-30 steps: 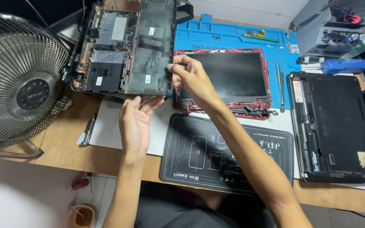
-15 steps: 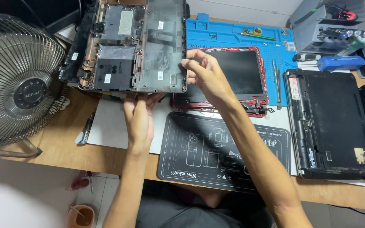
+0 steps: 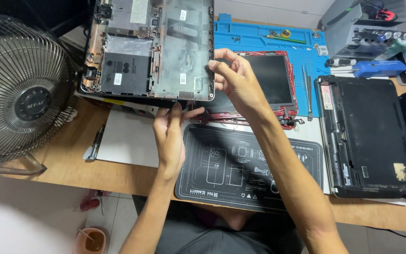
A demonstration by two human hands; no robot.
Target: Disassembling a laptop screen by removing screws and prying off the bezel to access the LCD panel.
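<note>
Laptop chassis [image 3: 151,51], gripped by both hands, tilts above cluttered wooden workbench [image 3: 66,162].

small white rectangular labels [image 3: 117,78] dot the opened laptop shell [image 3: 151,47] at upper left. a dark, red-framed screen panel [image 3: 273,77] lies at centre. a torn tan sticker [image 3: 400,171] sits lower right.

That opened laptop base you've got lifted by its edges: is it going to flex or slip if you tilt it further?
The laptop base looks like a thin, gutted shell, so probably light and somewhat flexible. The left hand props its near edge and the right hand pinches its side, so it may pivot. Exposed parts inside look fragile.
</note>
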